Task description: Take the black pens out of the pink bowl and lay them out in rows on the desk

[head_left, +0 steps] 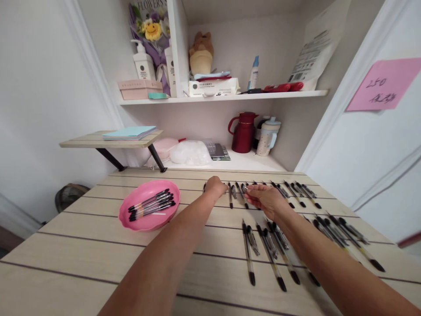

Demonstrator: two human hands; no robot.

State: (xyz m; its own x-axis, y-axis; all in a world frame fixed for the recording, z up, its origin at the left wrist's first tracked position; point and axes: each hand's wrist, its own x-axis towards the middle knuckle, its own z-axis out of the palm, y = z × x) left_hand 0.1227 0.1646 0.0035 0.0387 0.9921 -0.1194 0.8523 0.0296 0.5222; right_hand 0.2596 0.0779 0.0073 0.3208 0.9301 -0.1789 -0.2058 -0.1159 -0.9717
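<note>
**A:** Left hand [215, 186] is reached out to the far row of pens [263, 193] on the desk [82, 245], fingers curled down over the left end of the row. Looks closed on something there, but I can't tell what; the knuckles hide it.

**B:** Right hand [265, 199]?

**A:** Just beside the left, over the same row. Thumb and forefinger pinch a small pen cap [245, 188], held just above the desk. Rest of the fingers loosely curled.

**B:** Pen layout?

**A:** Far row runs left to right across the desk, from the hands out toward the right edge; pens and loose caps lie side by side. Near row of pens [272, 250] sits closer to the camera, partly under the right forearm, tips pointing to the near edge.

**B:** Anything else on the desk?

**A:** Pink dish [131, 219] to the left, well apart from both hands, with a bundle of capped pens [151, 205] lying in it. Behind the desk: red jug [242, 133] and a speckled cup [267, 138] on the lower shelf.
</note>
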